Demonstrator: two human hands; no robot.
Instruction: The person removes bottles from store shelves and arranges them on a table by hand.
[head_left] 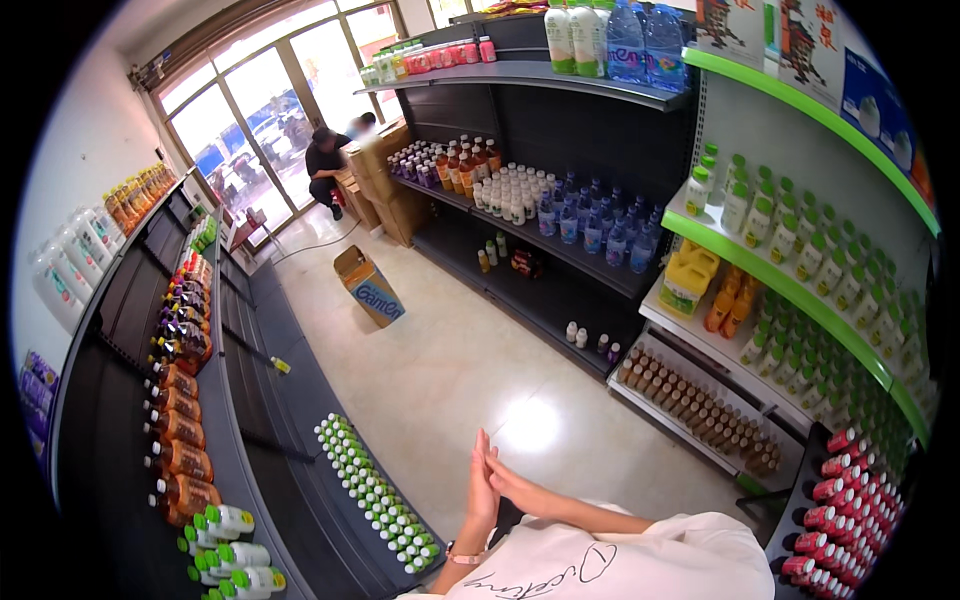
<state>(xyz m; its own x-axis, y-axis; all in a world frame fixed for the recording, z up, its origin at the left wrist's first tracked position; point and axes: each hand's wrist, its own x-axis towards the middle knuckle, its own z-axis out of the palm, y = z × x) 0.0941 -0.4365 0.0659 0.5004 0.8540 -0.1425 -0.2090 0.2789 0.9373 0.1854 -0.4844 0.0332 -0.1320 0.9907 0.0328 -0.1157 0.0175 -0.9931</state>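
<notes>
My left hand and my right hand meet palm to palm in front of my chest, above the aisle floor. Their fingers are stretched out flat, and nothing shows between them. Part of the palms is hidden where the hands touch. A pale band circles the left wrist, and a white top with dark script covers my body. Nearest on the left, a block of small green-capped bottles stands on the bottom shelf. A fallen small bottle lies farther along that shelf.
An opened cardboard box stands in the aisle. Dark shelves with bottles line the left; green-edged shelves and red-capped bottles are on the right. Two people crouch by stacked cartons near the glass doors.
</notes>
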